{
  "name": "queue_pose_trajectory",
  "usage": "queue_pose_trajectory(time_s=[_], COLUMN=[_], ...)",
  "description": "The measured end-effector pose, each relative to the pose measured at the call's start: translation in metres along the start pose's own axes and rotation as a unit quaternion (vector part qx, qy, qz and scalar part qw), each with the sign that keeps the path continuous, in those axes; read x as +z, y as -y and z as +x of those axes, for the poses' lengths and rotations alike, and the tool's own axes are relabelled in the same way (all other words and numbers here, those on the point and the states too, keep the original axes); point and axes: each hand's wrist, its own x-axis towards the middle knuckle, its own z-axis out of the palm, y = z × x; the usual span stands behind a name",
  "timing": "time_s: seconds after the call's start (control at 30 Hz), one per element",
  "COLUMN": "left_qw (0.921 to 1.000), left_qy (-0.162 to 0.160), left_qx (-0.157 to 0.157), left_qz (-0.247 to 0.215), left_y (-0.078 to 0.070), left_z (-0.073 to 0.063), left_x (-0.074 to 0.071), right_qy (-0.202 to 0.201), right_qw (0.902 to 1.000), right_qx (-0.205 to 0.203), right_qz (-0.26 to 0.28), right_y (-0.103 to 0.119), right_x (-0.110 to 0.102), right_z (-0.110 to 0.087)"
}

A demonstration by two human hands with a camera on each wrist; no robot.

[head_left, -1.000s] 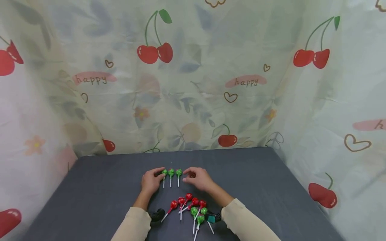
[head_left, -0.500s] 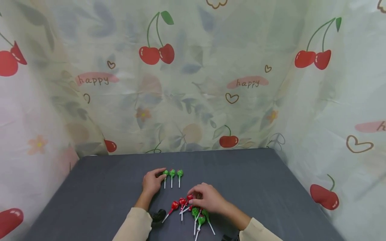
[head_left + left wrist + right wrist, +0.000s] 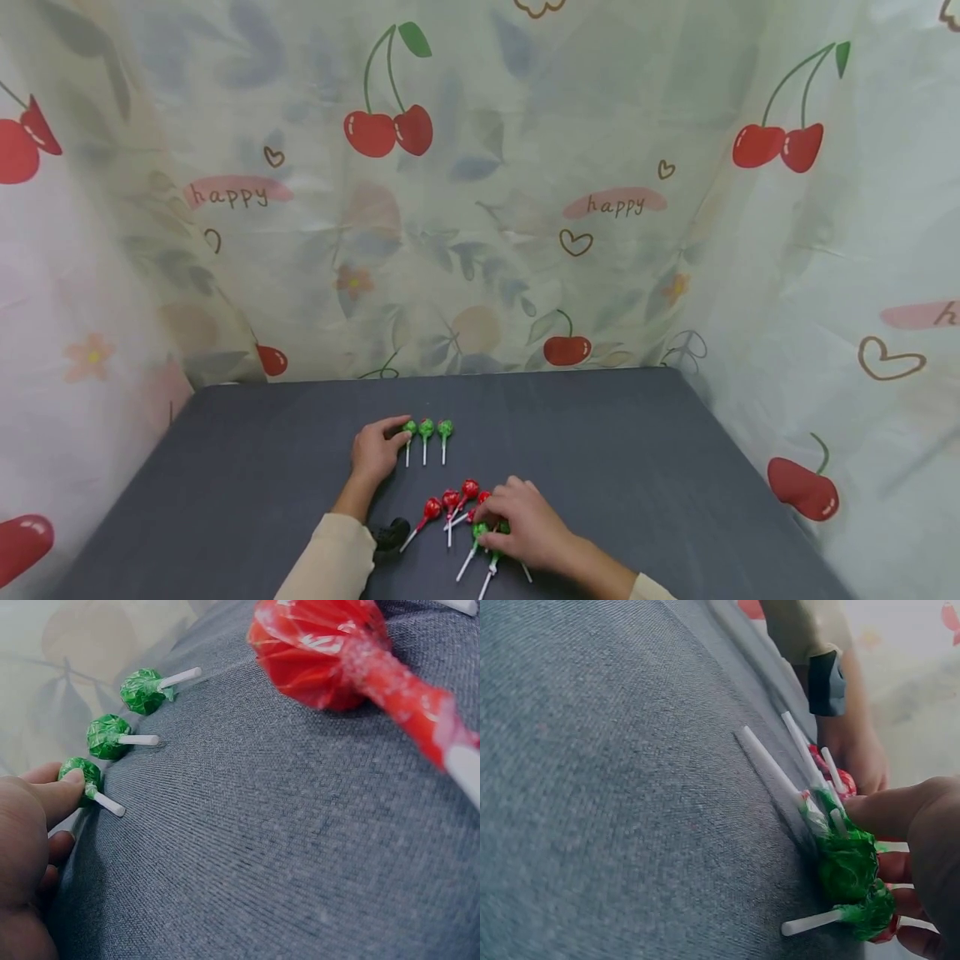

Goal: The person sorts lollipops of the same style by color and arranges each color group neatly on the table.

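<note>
In the head view, my left hand (image 3: 372, 454) pinches the head of the leftmost green lollipop (image 3: 80, 776) between thumb and finger. Two more green lollipops (image 3: 426, 428) (image 3: 446, 428) lie beside it in a row, sticks toward me. My right hand (image 3: 528, 525) is over the nearer heap, thumb and fingers around the head of a green lollipop (image 3: 480, 531) whose stick slants to the lower left. Other green lollipops (image 3: 847, 870) lie under and beside that hand, partly hidden. Several red lollipops (image 3: 432, 508) lie just left of it.
The dark cloth-covered table (image 3: 270, 467) runs back to a patterned curtain (image 3: 480, 275), which also hangs along both sides. A large red lollipop (image 3: 322, 652) is close to the left wrist camera.
My right hand has come from beside the row back to the heap, then slid nearer to me onto a green lollipop, whose stick has turned leftward. My left hand stays at the row.
</note>
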Motion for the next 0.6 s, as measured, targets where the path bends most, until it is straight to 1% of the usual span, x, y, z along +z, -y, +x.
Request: queue_pose_trajectory(time_s=[0.2,0.3,0.47,0.53,0.6], left_qw=[1.0000,1.0000,1.0000,1.0000,1.0000], left_qy=[0.001,0.002,0.003,0.003,0.003], left_qx=[-0.001,-0.003,-0.008,-0.007,-0.006], left_qz=[0.002,0.004,0.006,0.006,0.007], left_y=[0.000,0.000,0.000,0.000,0.000], left_z=[0.000,0.000,0.001,0.001,0.001], left_x=[0.000,0.001,0.001,0.001,0.001], right_qy=[-0.017,-0.018,0.011,0.015,0.010], right_qw=[0.9990,0.9976,0.9942,0.9934,0.9927], right_qx=[-0.015,-0.021,-0.004,0.001,0.001], right_qz=[-0.038,-0.064,-0.106,-0.114,-0.120], right_y=[0.005,0.008,0.014,0.015,0.016], right_x=[0.003,0.004,0.005,0.005,0.005], right_z=[0.001,0.002,0.004,0.004,0.005])
